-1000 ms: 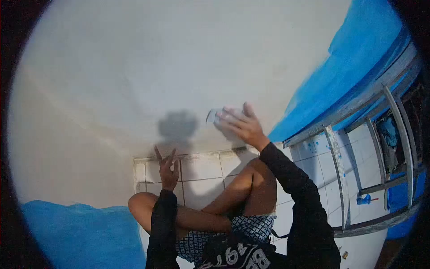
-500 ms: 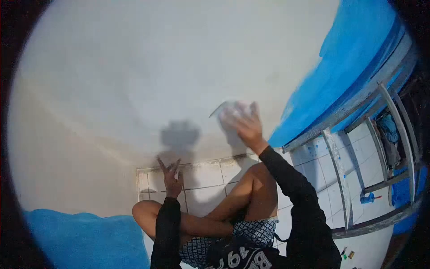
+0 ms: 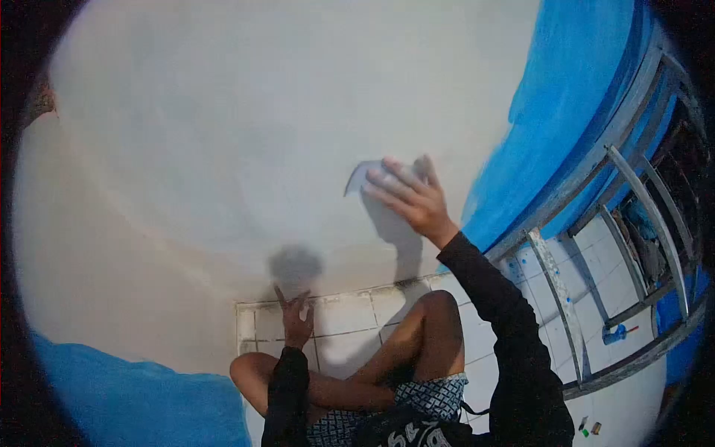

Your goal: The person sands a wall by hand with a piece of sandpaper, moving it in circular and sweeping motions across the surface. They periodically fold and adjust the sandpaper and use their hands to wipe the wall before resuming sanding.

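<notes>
Flat against the pale wall point(image 3: 223, 149), my right hand point(image 3: 412, 195) presses a thin grey sheet that looks like sandpaper point(image 3: 358, 176). Its fingers are stretched over the sheet, whose left edge curls away from the wall with a dark rim. Part of the sheet is hidden under the palm and fingers. Low on the left, my left hand point(image 3: 298, 324) is raised above the crossed legs, near the foot of the wall. Its fingers are apart and nothing shows in them.
Blue paint covers the wall's right side point(image 3: 566, 112) and lower left point(image 3: 134, 395). A metal ladder point(image 3: 558, 298) lies at the right over white floor tiles point(image 3: 344, 320). A small blue item point(image 3: 615, 334) lies between its rungs. Small coloured bits point(image 3: 596, 428) lie at bottom right.
The view has tilted up, so the floor and legs sit lower in the picture. My right hand, blurred before, has moved up the wall with the sheet. My left hand remains open.
</notes>
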`<state>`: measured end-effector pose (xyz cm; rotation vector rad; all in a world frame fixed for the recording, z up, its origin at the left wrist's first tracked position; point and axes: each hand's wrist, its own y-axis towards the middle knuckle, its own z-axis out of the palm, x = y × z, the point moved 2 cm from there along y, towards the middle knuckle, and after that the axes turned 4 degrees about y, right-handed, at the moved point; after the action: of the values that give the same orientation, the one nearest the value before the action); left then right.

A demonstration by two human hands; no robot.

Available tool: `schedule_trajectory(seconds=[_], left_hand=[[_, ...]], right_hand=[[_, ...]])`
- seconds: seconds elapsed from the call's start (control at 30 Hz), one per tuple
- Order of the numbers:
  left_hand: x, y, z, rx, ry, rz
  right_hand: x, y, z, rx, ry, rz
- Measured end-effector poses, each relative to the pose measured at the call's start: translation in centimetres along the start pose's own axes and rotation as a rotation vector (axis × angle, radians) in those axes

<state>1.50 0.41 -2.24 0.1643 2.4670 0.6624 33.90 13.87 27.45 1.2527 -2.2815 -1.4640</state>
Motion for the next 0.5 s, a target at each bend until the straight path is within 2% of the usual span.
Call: schedule_trajectory(seconds=[0.03, 0.1, 0.17, 0.2, 0.23, 0.3, 0.33, 0.4, 0.43, 0.47, 0.5], left_hand=[[-0.7, 0.3, -0.7, -0.005, 0.0, 0.0], [-1.9, 0.2, -1.5, 0.004, -0.21, -0.154], [-1.4, 0.1, -0.9, -0.015, -0.164, -0.108], [-1.2, 0.1, -0.6, -0.035, -0.114, -0.061], [-1.6, 0.3, -0.8, -0.043, -0.116, -0.06], [-1.9, 0.4, -0.9, 0.032, -0.243, -0.217], [-0.9, 0.1, -0.2, 0.029, -0.243, -0.213], [0.7, -0.3, 0.5, -0.018, -0.067, 0.018], [-0.6, 0.5, -0.9, -0.027, -0.062, 0.018], [-2.1, 0.8, -2.0, -0.008, -0.143, -0.072], [-3.3, 0.9, -2.5, 0.013, -0.23, -0.164]], right_hand=[[-0.8, 0.6, -0.8, -0.042, -0.049, 0.009], [-2.1, 2.2, -2.3, -0.118, -0.091, 0.028], [-2.9, 3.3, -3.6, -0.276, -0.123, 0.187], [-2.9, 3.5, -3.6, -0.342, -0.046, 0.231], [-2.4, 3.3, -3.1, -0.345, -0.047, 0.224], [-0.8, 2.5, -1.5, -0.174, -0.006, 0.171], [0.0, 2.3, -1.3, -0.082, 0.008, 0.081], [-0.8, 2.5, -2.4, -0.129, -0.028, 0.133], [-1.7, 2.8, -3.0, -0.173, -0.062, 0.181], [-3.1, 3.1, -3.3, -0.291, -0.068, 0.279], [-2.9, 3.6, -3.5, -0.286, -0.066, 0.271]])
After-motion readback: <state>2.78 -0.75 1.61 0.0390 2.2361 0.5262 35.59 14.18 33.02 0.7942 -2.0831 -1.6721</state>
